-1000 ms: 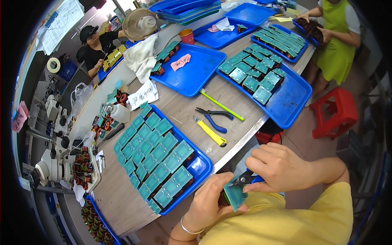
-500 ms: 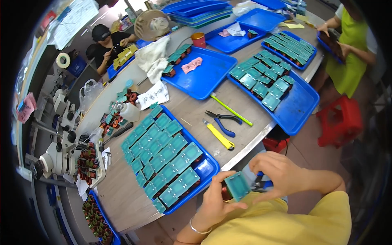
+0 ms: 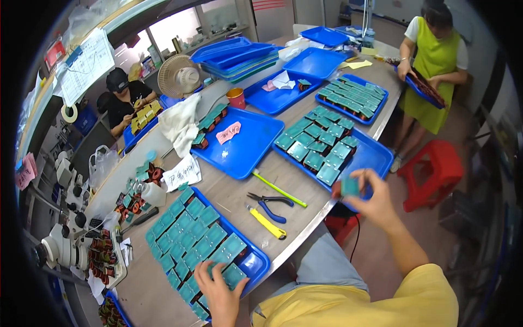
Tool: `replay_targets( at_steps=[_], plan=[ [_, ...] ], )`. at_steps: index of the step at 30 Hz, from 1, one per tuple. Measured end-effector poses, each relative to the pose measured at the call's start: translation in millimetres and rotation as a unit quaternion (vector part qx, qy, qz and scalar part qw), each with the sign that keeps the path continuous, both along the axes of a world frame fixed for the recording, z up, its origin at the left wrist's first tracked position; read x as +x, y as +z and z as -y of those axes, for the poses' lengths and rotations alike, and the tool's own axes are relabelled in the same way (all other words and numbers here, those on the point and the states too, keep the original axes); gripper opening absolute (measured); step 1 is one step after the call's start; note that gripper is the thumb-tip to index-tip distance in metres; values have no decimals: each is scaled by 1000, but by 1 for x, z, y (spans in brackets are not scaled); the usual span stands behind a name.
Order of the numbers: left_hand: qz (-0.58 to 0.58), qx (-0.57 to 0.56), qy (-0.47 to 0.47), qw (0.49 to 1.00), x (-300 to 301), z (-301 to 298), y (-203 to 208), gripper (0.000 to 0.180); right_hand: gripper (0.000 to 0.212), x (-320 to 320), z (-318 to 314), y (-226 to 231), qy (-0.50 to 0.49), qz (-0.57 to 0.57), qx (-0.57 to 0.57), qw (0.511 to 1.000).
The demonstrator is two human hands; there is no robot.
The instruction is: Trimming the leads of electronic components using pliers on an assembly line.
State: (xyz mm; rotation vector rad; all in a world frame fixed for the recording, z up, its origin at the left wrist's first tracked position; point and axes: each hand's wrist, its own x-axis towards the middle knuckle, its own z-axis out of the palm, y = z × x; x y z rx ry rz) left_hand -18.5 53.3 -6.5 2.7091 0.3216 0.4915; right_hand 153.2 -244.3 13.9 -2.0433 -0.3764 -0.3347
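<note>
My right hand point(image 3: 377, 203) is stretched out over the table's edge beside the right-hand blue tray. Its thumb and fingers pinch a small green circuit board point(image 3: 350, 187) with a reddish-brown coil on it, blurred by motion. Lower down, my left hand point(image 3: 219, 291) reaches into the near blue tray point(image 3: 260, 262). Its thumb and fingers sit round the edges of another green circuit board point(image 3: 234, 276), which rests among rows of similar boards. The blue-handled cutters seen earlier are not clearly visible in either hand.
Black-and-blue pliers point(image 3: 267, 204), a yellow utility knife point(image 3: 267, 223) and a green stick point(image 3: 280, 189) lie mid-table. The right blue tray point(image 3: 376, 152) holds several boards. A red stool point(image 3: 433, 177) stands beyond the edge. One co-worker point(image 3: 433, 71) carries a tray; another point(image 3: 122, 98) sits opposite.
My hands have parted. The right one has carried a board up and right toward the right tray; the left one has dropped to the near tray. The view has tilted up.
</note>
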Motion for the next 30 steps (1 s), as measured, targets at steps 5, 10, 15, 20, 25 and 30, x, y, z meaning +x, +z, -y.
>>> replay_targets(
  at_steps=[5,10,15,20,25,30],
  plan=[
    [-13,27,19,999,-8,2,-7,59,34,108,80,-43,-243,94,-27,965],
    [-2,53,22,998,-7,0,-12,57,45,184,92,-66,-273,26,-138,952],
    [-20,37,7,999,-5,1,-14,55,41,226,133,-82,-162,-85,-68,981],
    [-16,23,-5,1000,3,4,-3,58,47,242,143,-99,-195,38,-203,959],
    [-23,20,23,999,-8,0,-11,57,45,213,101,-80,-104,-98,-116,983],
    [-29,9,13,999,-6,4,-10,56,37,200,94,-61,-134,-64,-160,976]
  ],
)
